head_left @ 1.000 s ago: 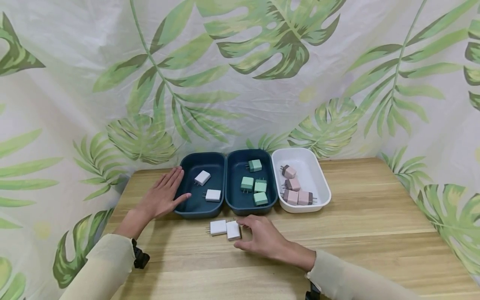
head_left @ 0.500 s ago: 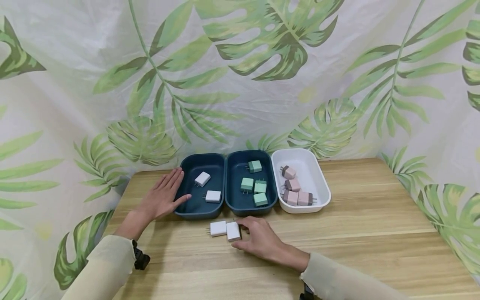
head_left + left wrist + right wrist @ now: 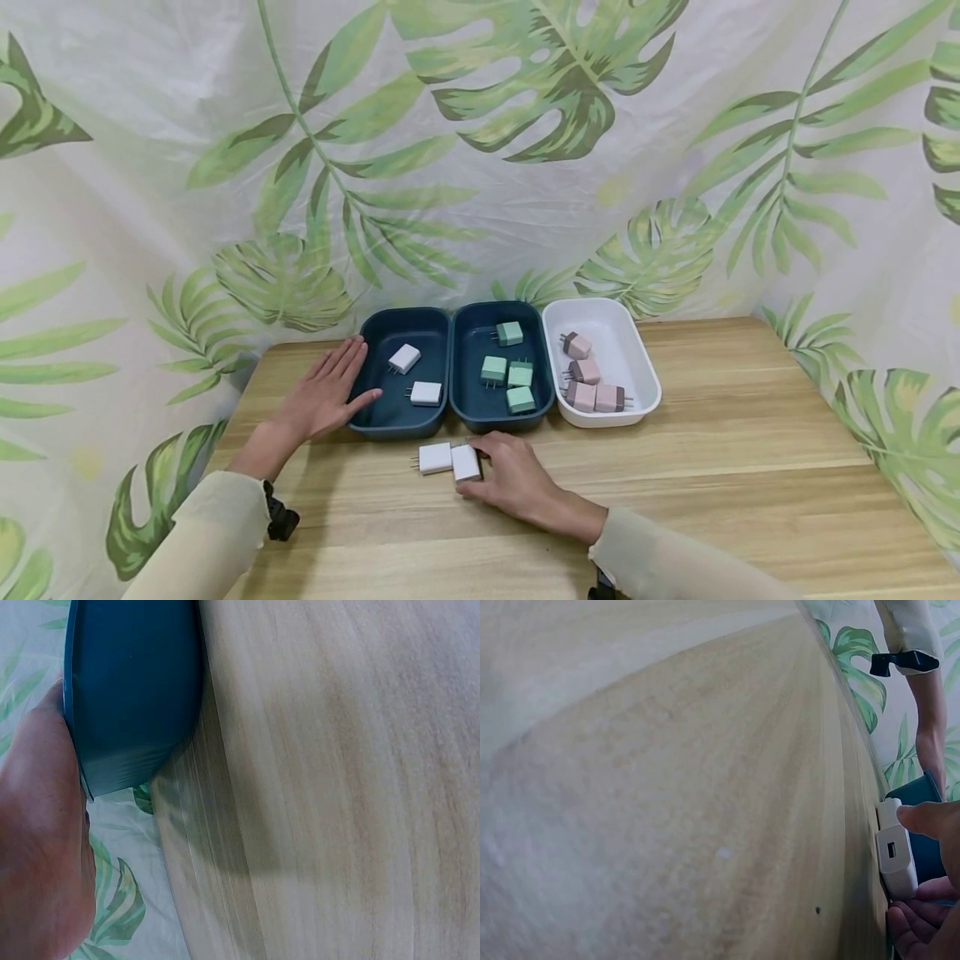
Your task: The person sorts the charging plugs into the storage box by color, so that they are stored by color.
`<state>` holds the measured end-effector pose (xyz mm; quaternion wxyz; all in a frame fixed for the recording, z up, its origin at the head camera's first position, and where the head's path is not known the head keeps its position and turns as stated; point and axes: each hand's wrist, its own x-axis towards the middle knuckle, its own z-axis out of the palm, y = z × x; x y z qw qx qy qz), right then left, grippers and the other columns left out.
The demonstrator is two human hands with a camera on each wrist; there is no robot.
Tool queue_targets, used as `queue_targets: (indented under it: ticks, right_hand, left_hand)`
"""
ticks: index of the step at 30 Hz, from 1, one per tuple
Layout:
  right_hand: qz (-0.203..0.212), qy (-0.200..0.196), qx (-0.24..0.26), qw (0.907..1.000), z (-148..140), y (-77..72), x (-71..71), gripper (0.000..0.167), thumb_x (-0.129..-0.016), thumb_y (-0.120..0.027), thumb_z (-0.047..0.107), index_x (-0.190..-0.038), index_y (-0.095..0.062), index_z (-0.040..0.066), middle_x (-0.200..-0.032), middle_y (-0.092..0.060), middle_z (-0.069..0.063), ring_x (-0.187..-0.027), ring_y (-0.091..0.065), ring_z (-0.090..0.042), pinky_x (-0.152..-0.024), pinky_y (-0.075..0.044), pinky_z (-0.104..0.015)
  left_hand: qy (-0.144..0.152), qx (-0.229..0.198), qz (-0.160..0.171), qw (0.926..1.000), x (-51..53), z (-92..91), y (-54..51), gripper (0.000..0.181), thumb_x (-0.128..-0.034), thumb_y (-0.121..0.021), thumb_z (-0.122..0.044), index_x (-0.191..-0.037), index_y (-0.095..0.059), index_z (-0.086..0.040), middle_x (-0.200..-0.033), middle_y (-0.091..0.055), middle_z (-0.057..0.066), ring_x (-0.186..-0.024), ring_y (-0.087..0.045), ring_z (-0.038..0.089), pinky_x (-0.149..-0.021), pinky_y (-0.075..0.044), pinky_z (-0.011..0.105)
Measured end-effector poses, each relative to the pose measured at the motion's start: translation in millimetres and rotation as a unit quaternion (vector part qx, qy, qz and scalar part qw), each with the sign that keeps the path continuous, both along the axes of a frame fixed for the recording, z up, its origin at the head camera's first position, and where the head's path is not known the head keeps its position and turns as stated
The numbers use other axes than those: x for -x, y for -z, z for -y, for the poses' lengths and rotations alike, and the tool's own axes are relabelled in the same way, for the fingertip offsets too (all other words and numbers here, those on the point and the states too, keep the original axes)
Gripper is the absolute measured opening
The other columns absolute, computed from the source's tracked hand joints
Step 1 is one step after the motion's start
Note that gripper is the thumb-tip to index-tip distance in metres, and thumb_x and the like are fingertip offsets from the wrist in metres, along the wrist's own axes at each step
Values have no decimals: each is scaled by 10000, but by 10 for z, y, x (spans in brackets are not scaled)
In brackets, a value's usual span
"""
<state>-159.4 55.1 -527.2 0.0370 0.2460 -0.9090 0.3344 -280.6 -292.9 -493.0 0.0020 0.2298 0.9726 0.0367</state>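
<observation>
At the left navy bin (image 3: pixel 397 427), my left hand (image 3: pixel 318 392) rests on the left rim with its fingers straight and the thumb over the near side. Two white charger plugs (image 3: pixel 406 357) lie in that bin. Two more lie on the table before the bins, side by side: a left charger (image 3: pixel 435 458) with prongs pointing left, and a right charger (image 3: pixel 466 463). My right hand (image 3: pixel 517 479) pinches the right one between thumb and fingers. In the right wrist view, this charger (image 3: pixel 895 855) shows a USB port, with thumb and fingers at its two ends.
A middle navy bin (image 3: pixel 468 321) holds several green chargers (image 3: pixel 493 369). Beside it, a white bin (image 3: pixel 637 375) holds several pink chargers (image 3: pixel 584 369). All three bins stand in a row on the wooden table (image 3: pixel 750 450). Behind hangs a leaf-patterned cloth (image 3: pixel 525 217).
My right hand has shifted slightly left, and its thumb has closed in on the right white charger. My left hand has stayed on the bin's rim.
</observation>
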Motion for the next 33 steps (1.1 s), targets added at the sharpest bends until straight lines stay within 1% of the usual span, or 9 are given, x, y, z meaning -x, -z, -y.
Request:
queue_targets:
  ticks: [4,8,13,16,18,20,25,28,33]
  right_hand:
    - [8,58,-30,10000,20,-11,4,566,-779,-962,373,-1211,-780,56,-1088,-756,-36,-935,-652,-99,-803,-564,-264]
    - [-80,4,-105,9999,38,-16,4,569,-759,-973,387,-1188,-782,66,-1106,-763,-38,-974,-673,-121,-840,-578,-286]
    - [-245,-113,-158,9995,58,-6,0,571,-750,-977,395,-1173,-783,64,-1118,-774,-41,-1007,-688,-159,-864,-581,-315]
    - [-240,-160,-121,9995,60,4,-2,567,-754,-979,378,-1180,-783,59,-1132,-778,-46,-1026,-691,-165,-876,-581,-319]
    - [-216,-226,-66,9995,55,11,1,557,-753,-980,345,-1186,-783,55,-1141,-780,-49,-1033,-697,-158,-876,-579,-309]
    - [-85,-314,58,9995,45,11,2,549,-761,-975,304,-1205,-779,46,-1151,-780,-53,-1022,-702,-138,-856,-575,-274]
    - [143,-462,325,9983,8,19,-3,514,-763,-946,196,-1217,-769,28,-1128,-783,-57,-932,-697,-53,-770,-542,-167]
    - [86,-447,333,9984,-13,28,-20,487,-748,-928,164,-1191,-775,32,-1092,-784,-54,-899,-686,-29,-750,-531,-149]
    - [-48,-408,263,9988,-29,27,-44,459,-729,-889,114,-1168,-781,36,-1075,-775,-49,-894,-683,-58,-748,-528,-161]
  left_hand:
    - [67,-169,-133,9997,0,22,29,940,-1071,-459,-640,-1684,-170,11,-1765,-122,208,-1626,-120,410,-1290,-126,608]
    - [92,-173,-211,9996,11,50,59,945,-1068,-449,-654,-1688,-164,0,-1766,-127,199,-1629,-124,400,-1287,-141,607]
    - [69,-117,-198,9997,19,47,47,947,-1066,-453,-654,-1688,-166,0,-1766,-127,197,-1631,-119,393,-1284,-151,611]
    - [45,-84,-156,9998,20,37,35,944,-1067,-456,-648,-1687,-165,2,-1767,-122,198,-1634,-109,388,-1286,-149,610]
    - [48,-79,-119,9999,18,34,27,945,-1070,-457,-643,-1687,-158,7,-1766,-116,206,-1632,-105,395,-1286,-139,613]
    - [35,-79,-138,9999,21,35,35,939,-1069,-459,-640,-1688,-163,2,-1768,-118,196,-1634,-107,386,-1293,-135,599]
    - [34,-92,-151,9998,20,27,47,935,-1069,-460,-640,-1689,-166,-5,-1769,-122,188,-1635,-110,380,-1301,-120,581]
    - [33,-56,-80,9999,13,17,33,944,-1070,-455,-644,-1689,-152,1,-1767,-115,203,-1633,-104,394,-1299,-113,589]
    - [29,4,-31,10000,1,1,4,933,-1078,-441,-635,-1690,-140,2,-1768,-106,202,-1635,-96,393,-1301,-109,589]
